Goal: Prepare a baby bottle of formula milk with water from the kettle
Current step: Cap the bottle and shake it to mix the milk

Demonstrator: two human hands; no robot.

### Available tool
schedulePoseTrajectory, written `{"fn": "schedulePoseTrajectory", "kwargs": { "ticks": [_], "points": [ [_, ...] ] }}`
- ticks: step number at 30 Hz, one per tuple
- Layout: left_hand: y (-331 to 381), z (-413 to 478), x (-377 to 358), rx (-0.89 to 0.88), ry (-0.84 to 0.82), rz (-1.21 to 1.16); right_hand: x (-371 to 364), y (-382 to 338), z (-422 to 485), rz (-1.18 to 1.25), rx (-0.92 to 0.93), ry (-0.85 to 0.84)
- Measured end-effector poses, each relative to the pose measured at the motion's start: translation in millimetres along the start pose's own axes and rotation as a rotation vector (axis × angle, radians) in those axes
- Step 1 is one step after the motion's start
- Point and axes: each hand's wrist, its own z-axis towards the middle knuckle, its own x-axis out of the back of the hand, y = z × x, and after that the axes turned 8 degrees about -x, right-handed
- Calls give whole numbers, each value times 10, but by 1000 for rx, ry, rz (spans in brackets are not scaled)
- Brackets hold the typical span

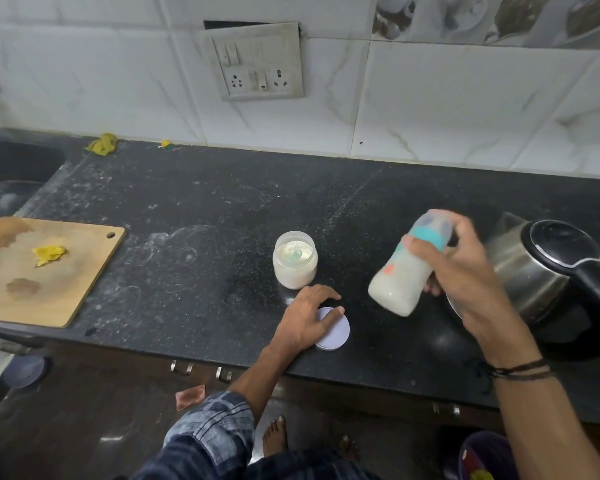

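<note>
- The black stone tabletop (205, 209) runs across the view, dusted with pale smears, with a dark sink (11, 161) at its far left.
- A wooden cutting board (21, 299) lies at the left front edge with a crumpled yellow scrap (49, 254) on it.
- The steel kettle (548, 271) with a black lid and handle stands at the right.
- The right grip (465, 271) is wrapped around the baby bottle (402, 278), which is held above the tabletop just in front of the kettle. The bottle is tilted and blurred, teal collar uppermost, and holds milky white liquid.
- The left grip (305, 317) is released, its fingers lying loosely on the round white lid (336, 336) near the front edge.
- The open formula jar (295, 268) stands just behind that lid, with powder and a pale scoop (297, 254) inside.
</note>
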Motion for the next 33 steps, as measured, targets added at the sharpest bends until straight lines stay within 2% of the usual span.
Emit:
{"fn": "schedulePoseTrajectory", "kwargs": {
  "ticks": [2, 6, 10, 14, 15, 18, 19, 23, 27, 31, 33],
  "points": [
    [2, -1, 0, -3, -1, -4, -7, 15, -33, -30, 22, 2],
    [9, 9, -2, -2, 2, 3, 27, -16, 46, 175, 60, 221],
    [-11, -1, 6, -3, -2, -4, 4, -10, 16, 25, 42, 18],
    [23, 8, 6, 1, 2, -1, 62, -45, 49, 199, 92, 231],
    [24, 8, 7, 0, 3, 2, 52, -56, 57, 188, 78, 230],
    [5, 4, 14, -6, -3, 2, -17, -10, 38, 57, 22, 54],
    [5, 4, 13, -7, -5, 0, -22, -5, 25, 68, 34, 56],
    [25, 11, 7, -4, 6, 4, 5, 3, 63, 230, 59, 251],
    [-3, 0, 6, -19, 5, 3, -52, 37, 20, 62, 1, 82],
    [6, 9, -1, -17, 6, 12, 33, -6, 59, 213, 41, 253],
    [-3, 12, -5, -22, 8, 14, 27, -37, 54, 126, 15, 184]
  ]
}}
